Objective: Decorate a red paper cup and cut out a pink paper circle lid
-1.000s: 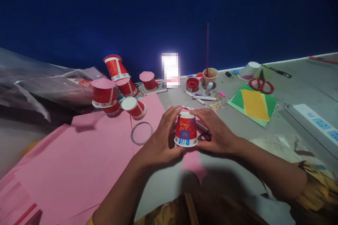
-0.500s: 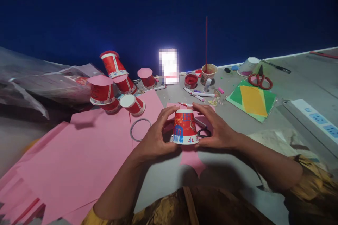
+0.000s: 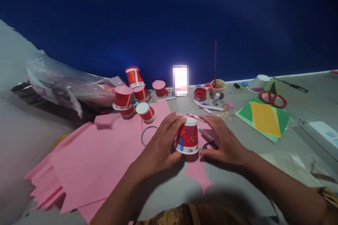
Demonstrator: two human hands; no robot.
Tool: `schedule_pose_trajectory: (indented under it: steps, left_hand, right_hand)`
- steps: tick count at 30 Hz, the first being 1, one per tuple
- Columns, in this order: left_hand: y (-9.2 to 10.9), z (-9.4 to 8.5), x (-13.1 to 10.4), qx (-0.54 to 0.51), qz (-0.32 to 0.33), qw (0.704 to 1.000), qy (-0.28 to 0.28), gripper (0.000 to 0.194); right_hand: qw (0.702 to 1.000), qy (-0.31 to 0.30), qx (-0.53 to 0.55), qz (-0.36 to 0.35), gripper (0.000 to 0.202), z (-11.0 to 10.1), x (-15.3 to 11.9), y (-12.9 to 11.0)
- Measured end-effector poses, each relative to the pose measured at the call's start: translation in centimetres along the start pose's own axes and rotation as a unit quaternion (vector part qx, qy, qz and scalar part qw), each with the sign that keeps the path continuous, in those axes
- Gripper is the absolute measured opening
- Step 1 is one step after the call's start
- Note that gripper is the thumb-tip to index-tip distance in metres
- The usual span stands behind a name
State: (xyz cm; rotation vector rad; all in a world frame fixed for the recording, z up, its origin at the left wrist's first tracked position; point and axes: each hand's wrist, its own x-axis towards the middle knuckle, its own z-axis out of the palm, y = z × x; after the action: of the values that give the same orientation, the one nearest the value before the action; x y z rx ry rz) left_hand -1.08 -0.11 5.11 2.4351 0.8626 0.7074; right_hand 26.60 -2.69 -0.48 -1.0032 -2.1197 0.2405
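Observation:
A red paper cup (image 3: 188, 136) with blue drawn shapes and a white rim stands upside down between my hands. My left hand (image 3: 164, 142) is curved around its left side, with the fingers at the top and the thumb low near the rim. To the right, my right hand (image 3: 224, 142) is open, its fingers and thumb apart and a small gap between them and the cup. Black-handled scissors (image 3: 210, 146) lie partly under my right hand. Pink cut paper (image 3: 199, 174) extends in front of the cup.
Pink sheets (image 3: 97, 158) cover the left side, with stacked red cups (image 3: 123, 98) behind. Markers (image 3: 213, 107), a red paint jar (image 3: 200, 94) and a brush cup (image 3: 218, 88) stand or lie at the back. Red-handled scissors (image 3: 272, 99) rest by green and yellow paper (image 3: 265, 117).
The view has shifted, so things appear lower and further right. My right hand has come away from the cup, which has turned slightly. My left hand covers more of its side.

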Motion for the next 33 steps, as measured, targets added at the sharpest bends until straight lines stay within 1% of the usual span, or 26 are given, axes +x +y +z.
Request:
schedule_pose_trajectory:
  steps: [2, 5, 6, 7, 8, 10, 11, 13, 14, 17, 20, 21, 23, 27, 30, 33]
  left_hand:
    - [0.6, -0.8, -1.4, 0.031, -0.027, 0.999, 0.035, 0.084]
    - [0.5, -1.5, -4.3, 0.074, -0.078, 0.990, 0.091, 0.081]
    - [0.3, -1.6, -5.3, 0.086, -0.082, 0.986, 0.116, 0.080]
    - [0.1, -1.6, -6.2, 0.098, -0.101, 0.979, 0.145, 0.078]
    - [-0.1, -1.6, -7.0, 0.110, -0.114, 0.974, 0.163, 0.078]
    - [-0.4, -1.4, -7.9, 0.122, -0.135, 0.966, 0.183, 0.080]
    - [-0.4, -1.3, -8.1, 0.125, -0.138, 0.964, 0.191, 0.081]
    - [-0.4, -1.1, -7.7, 0.133, -0.130, 0.960, 0.209, 0.085]
    - [-0.4, -0.9, -7.1, 0.141, -0.119, 0.958, 0.220, 0.086]
    - [-0.5, -0.8, -4.9, 0.159, -0.075, 0.962, 0.210, 0.085]
    - [-1.0, -0.6, -2.6, 0.176, -0.034, 0.963, 0.201, 0.085]
    - [-1.2, -0.5, -2.0, 0.185, -0.028, 0.962, 0.200, 0.085]
    - [-1.8, -0.1, -1.0, 0.199, -0.020, 0.960, 0.194, 0.086]
    - [-3.1, 1.0, 0.0, 0.211, -0.014, 0.962, 0.175, 0.086]
    - [-4.0, 1.6, 0.2, 0.212, -0.013, 0.961, 0.179, 0.086]
    - [-4.5, 1.8, 0.3, 0.204, -0.010, 0.961, 0.187, 0.087]
  right_hand:
    - [1.000, 0.006, -0.009, -0.001, 0.096, -0.1, -0.1, 0.2]
    - [1.000, 0.000, -0.026, 0.012, 0.079, 0.1, -0.2, 0.4]
    - [0.999, -0.002, -0.032, 0.019, 0.073, 0.1, -0.3, 0.5]
    - [0.999, -0.001, -0.038, 0.025, 0.067, 0.2, -0.3, 0.5]
    - [0.999, 0.000, -0.044, 0.031, 0.061, 0.3, -0.4, 0.6]
    - [0.998, 0.006, -0.050, 0.045, 0.047, 0.3, -0.4, 0.7]
    - [0.997, 0.006, -0.051, 0.058, 0.038, 0.2, -0.5, 0.8]
    - [0.994, 0.003, -0.053, 0.099, 0.022, 0.1, -0.5, 1.0]
    - [0.991, -0.006, -0.058, 0.123, 0.018, 0.0, -0.5, 1.1]
    - [0.975, -0.064, -0.094, 0.190, 0.018, 0.0, -0.3, 1.1]
    - [0.946, -0.148, -0.142, 0.250, 0.027, 0.3, 0.0, 1.0]
    - [0.937, -0.171, -0.154, 0.264, 0.028, 0.4, 0.2, 0.9]
    - [0.925, -0.200, -0.165, 0.278, 0.024, 0.6, 0.3, 0.9]
    - [0.926, -0.204, -0.164, 0.274, 0.012, 0.7, 0.5, 1.0]
    - [0.927, -0.197, -0.165, 0.273, 0.009, 0.6, 0.5, 1.4]
    - [0.925, -0.186, -0.171, 0.283, 0.008, 0.3, 0.8, 2.1]
